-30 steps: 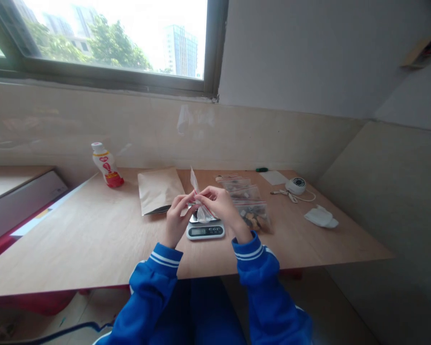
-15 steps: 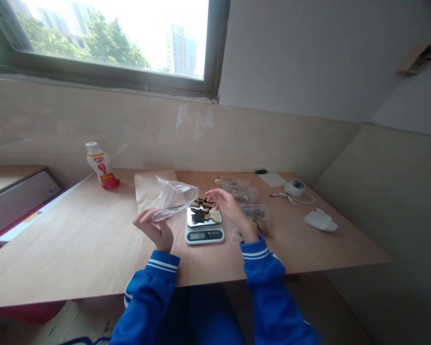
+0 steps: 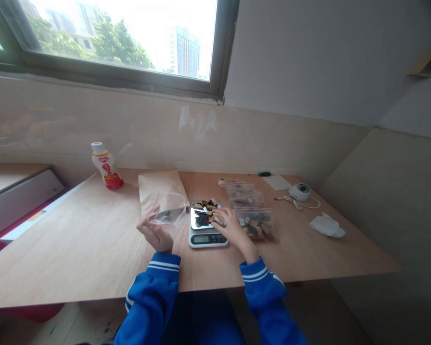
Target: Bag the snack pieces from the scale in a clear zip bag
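My left hand (image 3: 154, 234) holds an empty clear zip bag (image 3: 168, 208) by its edge, above the table just left of the scale. A small digital kitchen scale (image 3: 206, 237) stands in front of me with dark and tan dried pieces (image 3: 205, 212) piled on its steel platform. My right hand (image 3: 233, 229) rests at the right side of that platform, fingertips on the pieces. Whether it pinches one I cannot tell. Both sleeves are blue with white stripes.
A brown paper pouch (image 3: 158, 189) lies behind the clear bag. Several filled zip bags (image 3: 253, 211) lie right of the scale. A red and white drink bottle (image 3: 106, 165) stands far left. A white round device with cable (image 3: 300, 192), a white cloth (image 3: 326, 225) and a paper sit at right.
Both hands held the bag together above the scale; the left then carried it off to the left and lowered it. The right hand came down onto the pieces on the scale.
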Tool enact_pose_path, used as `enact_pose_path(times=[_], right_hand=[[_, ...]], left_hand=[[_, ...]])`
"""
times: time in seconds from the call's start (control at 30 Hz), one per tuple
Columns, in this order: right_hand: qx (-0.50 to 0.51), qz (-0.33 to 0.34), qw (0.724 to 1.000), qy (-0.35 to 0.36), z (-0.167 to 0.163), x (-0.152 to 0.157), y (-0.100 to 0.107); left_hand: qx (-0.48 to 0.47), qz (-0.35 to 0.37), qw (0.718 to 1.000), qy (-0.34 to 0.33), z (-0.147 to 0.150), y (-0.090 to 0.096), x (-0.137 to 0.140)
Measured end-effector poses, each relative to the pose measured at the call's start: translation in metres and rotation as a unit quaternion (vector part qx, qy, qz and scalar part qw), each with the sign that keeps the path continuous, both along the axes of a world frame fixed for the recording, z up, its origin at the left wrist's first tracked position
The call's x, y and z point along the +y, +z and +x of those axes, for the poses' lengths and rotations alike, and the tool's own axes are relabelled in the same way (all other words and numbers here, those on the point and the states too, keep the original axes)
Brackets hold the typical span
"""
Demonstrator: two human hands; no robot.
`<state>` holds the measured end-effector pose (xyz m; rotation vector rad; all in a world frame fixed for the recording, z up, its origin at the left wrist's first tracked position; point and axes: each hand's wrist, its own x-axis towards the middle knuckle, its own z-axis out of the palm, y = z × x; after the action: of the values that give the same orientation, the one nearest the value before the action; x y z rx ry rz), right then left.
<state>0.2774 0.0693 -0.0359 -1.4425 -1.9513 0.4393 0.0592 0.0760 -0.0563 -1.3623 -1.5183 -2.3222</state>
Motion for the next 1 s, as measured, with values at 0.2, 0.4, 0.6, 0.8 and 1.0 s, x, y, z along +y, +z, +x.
enact_pose_path(times=[0.2,0.4,0.6,0.8,1.0], right_hand=[[0.012,0.024,1.000,0.000,-0.003,0.002,-0.003],[0.072,0.070,0.994,-0.045,-0.004,0.001,0.003],[0.206,0.096,0.974,-0.023,-0.035,-0.006,0.055],[0.200,0.092,0.973,0.067,-0.064,-0.004,0.069],[0.107,0.069,0.992,0.000,-0.043,0.005,0.014]], left_hand=[[0.006,-0.029,0.999,-0.040,0.003,-0.007,-0.003],[0.015,-0.020,0.996,-0.080,0.002,-0.015,0.003],[0.026,-0.026,0.992,-0.119,0.002,-0.018,0.005],[-0.012,-0.043,0.992,-0.115,0.004,-0.017,0.003],[-0.036,-0.044,0.992,-0.109,0.005,-0.015,0.003]])
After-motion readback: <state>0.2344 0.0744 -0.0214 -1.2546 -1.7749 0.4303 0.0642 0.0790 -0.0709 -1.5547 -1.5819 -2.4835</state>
